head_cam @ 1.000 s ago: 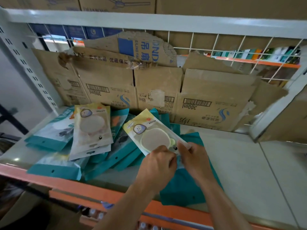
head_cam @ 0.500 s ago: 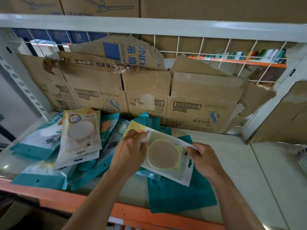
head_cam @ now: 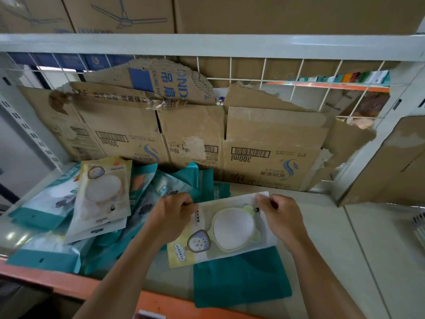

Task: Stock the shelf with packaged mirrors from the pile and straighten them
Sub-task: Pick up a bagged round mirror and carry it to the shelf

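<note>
Both the left hand (head_cam: 171, 218) and right hand (head_cam: 281, 217) pinch one clear pouch (head_cam: 181, 256) holding a mirror (head_cam: 233, 229) above the shelf (head_cam: 333, 249).

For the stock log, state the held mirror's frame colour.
Packaged mirror: pale yellow-green frame, best in head view.

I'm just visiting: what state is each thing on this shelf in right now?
mirror packet, turned sideways, held over the teal packet.
left hand, pinching the mirror packet's left end.
right hand, pinching its right end.
teal packet, flat on the shelf, partly covered.
pile, jumbled, overlapping, at the left.
cardboard, torn, upright at the back.
</note>
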